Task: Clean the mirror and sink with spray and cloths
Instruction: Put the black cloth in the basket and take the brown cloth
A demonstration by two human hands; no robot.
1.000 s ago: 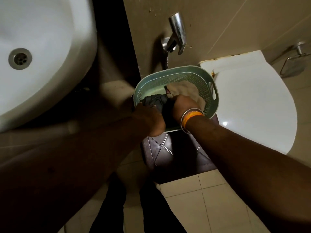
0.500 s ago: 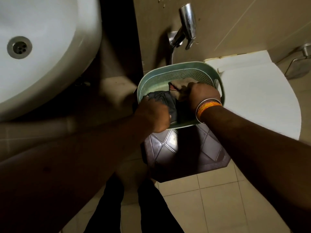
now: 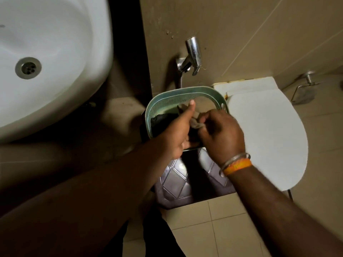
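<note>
A green perforated basket (image 3: 167, 98) stands on a dark stool (image 3: 178, 182) between the sink and the toilet. It holds a dark cloth (image 3: 159, 119) at its left and a beige cloth (image 3: 202, 104) at its back. My left hand (image 3: 178, 130) reaches into the basket with the thumb up; whether it grips cloth is hidden. My right hand (image 3: 220, 134) pinches a fold of the beige cloth (image 3: 195, 124) just above the basket. The white sink (image 3: 55, 52) with its drain (image 3: 27, 68) fills the upper left. No mirror or spray bottle is in view.
A chrome hand sprayer (image 3: 193, 52) hangs on the beige wall above the basket. A white toilet with its lid down (image 3: 269, 130) is right of the basket. A metal holder (image 3: 304, 88) is on the far right wall. Beige floor tiles (image 3: 213, 229) lie below.
My right hand has pulled back toward me with a fold of beige cloth in its fingers. My left hand has turned, palm showing and thumb raised, and left the dark cloth.
</note>
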